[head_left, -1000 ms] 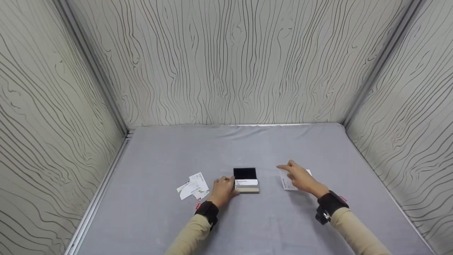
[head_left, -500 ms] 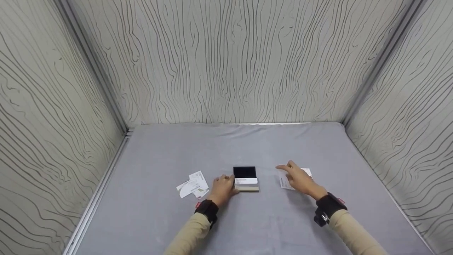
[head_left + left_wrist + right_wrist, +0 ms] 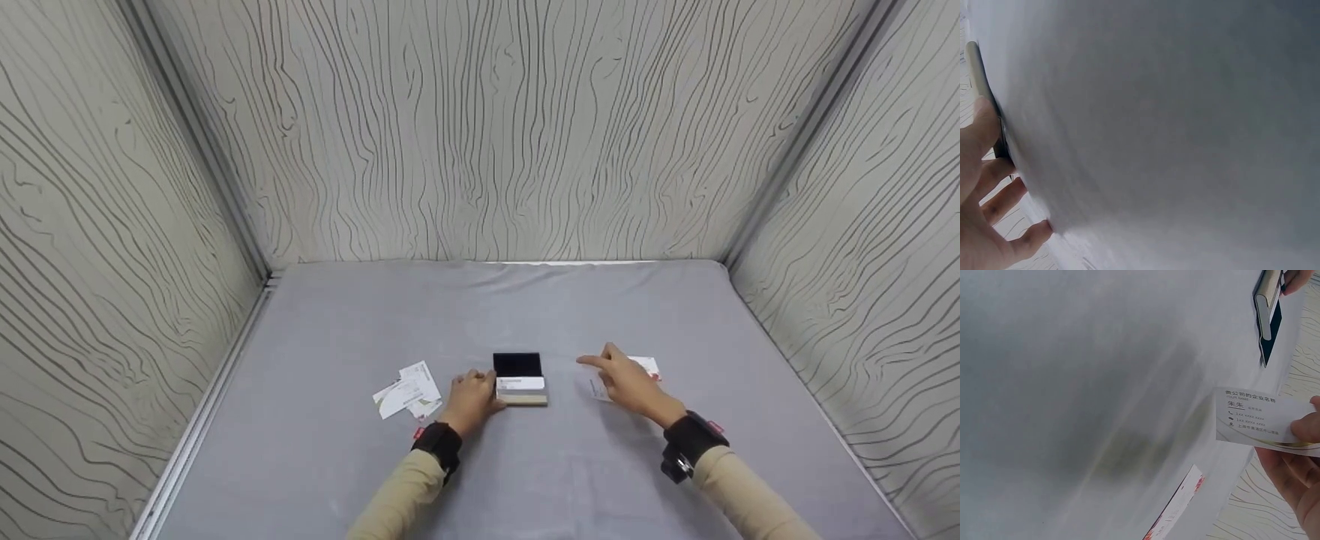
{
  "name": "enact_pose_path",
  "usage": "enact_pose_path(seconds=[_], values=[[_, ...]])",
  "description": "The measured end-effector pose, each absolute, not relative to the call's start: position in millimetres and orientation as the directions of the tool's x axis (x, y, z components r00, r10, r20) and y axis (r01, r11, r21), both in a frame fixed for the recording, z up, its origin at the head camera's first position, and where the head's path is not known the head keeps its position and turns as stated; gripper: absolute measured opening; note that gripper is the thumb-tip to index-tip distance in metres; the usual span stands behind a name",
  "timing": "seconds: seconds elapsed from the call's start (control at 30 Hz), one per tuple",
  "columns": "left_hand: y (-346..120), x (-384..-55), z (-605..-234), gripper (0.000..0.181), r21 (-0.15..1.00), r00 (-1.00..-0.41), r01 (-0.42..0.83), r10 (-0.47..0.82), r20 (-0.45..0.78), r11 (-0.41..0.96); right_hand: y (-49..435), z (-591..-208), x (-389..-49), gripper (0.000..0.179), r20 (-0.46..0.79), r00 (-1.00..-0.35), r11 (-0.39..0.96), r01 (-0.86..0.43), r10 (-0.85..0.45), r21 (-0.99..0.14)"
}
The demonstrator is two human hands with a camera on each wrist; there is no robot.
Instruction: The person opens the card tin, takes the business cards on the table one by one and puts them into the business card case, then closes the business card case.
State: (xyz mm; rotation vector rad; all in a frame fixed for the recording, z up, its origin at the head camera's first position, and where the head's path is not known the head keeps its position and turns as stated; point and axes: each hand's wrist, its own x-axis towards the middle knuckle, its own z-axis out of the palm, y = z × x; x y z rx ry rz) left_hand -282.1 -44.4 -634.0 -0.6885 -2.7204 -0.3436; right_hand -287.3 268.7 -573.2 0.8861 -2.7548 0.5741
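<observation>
Near the middle of the table a business card case lies with its black lid raised and white cards in its body. My left hand grips its left side, thumb at the front edge; the left wrist view shows the thumb on the case and other fingertips touching the cloth. To the right, my right hand pinches a white business card between thumb and fingers, printed side showing in the right wrist view. Below it on the cloth lies another white card with red corners, partly behind my hand in the head view.
Several overlapping white cards lie left of my left hand. Grey cloth covers the table. Wood-patterned panels stand at the back and both sides, with a metal rail along the left edge.
My right hand has moved slightly left with the pinched card, and more of the red-cornered card beneath now shows. My left hand stays on the case.
</observation>
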Motion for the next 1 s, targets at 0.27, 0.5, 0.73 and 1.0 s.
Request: enact_pose_path(seconds=[0.27,0.5,0.73,1.0], values=[[-42,-283,-637,0.054,0.172,-0.853,0.479,0.41,0.324,0.861,266,-573,-289,0.048,0.297,-0.796,0.762,-0.598,-0.527,-0.25],[-42,-284,-635,0.054,0.189,-0.86,0.471,0.4,0.318,0.862,266,-575,-289,0.047,0.321,-0.807,0.778,-0.576,-0.495,-0.249],[-43,-282,-631,0.052,0.192,-0.854,0.479,0.403,0.329,0.857,267,-571,-291,0.049,0.289,-0.802,0.749,-0.594,-0.523,-0.293],[-44,-282,-629,0.054,0.22,-0.867,0.47,0.4,0.297,0.855,261,-562,-297,0.047,0.338,-0.78,0.717,-0.621,-0.526,-0.317]])
